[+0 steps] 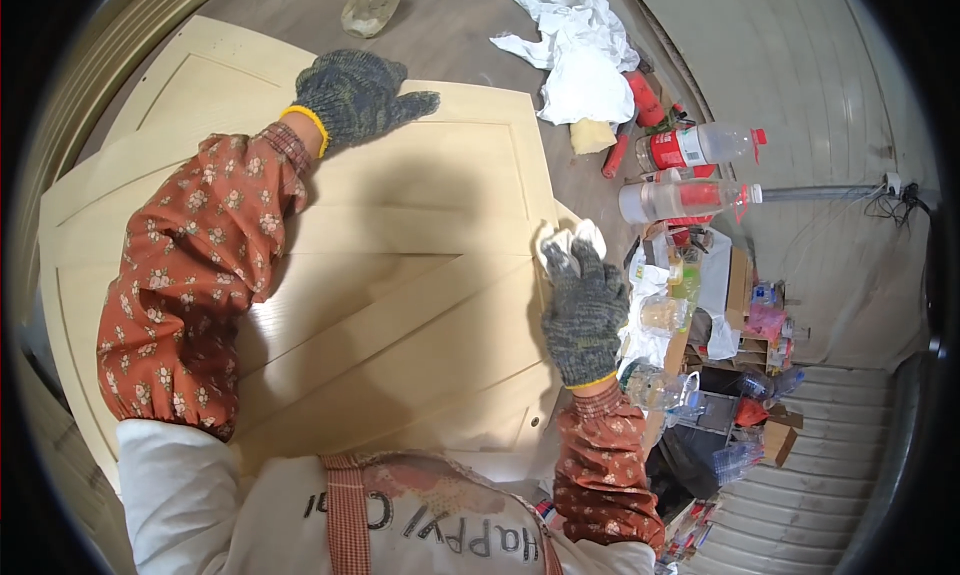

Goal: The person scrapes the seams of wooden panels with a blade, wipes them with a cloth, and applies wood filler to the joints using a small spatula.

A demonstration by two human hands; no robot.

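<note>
Cream cabinet door panels (pixel 480 165) with framed and slanted grooves lie stacked before me, one showing behind at the far left. My left hand (pixel 355 95), in a dark knitted glove with a yellow cuff, grips the top panel's far edge, its fingers bent over it and its thumb stretched right. At the right edge, my right hand (pixel 583 320), in a matching glove, is closed on a white cloth (pixel 575 240) that shows past its fingertips. Where that cloth meets the panel edge is partly hidden by the fingers. Both forearms wear red flowered sleeves.
A clear bottle (pixel 372 5) lies beyond the panels. Crumpled white plastic (pixel 575 35) covers the far right of the table, beside a yellowish block (pixel 592 136). Several bottles (pixel 690 201) stand along the right side. Boxes and clutter (pixel 740 375) crowd the space by a corrugated wall.
</note>
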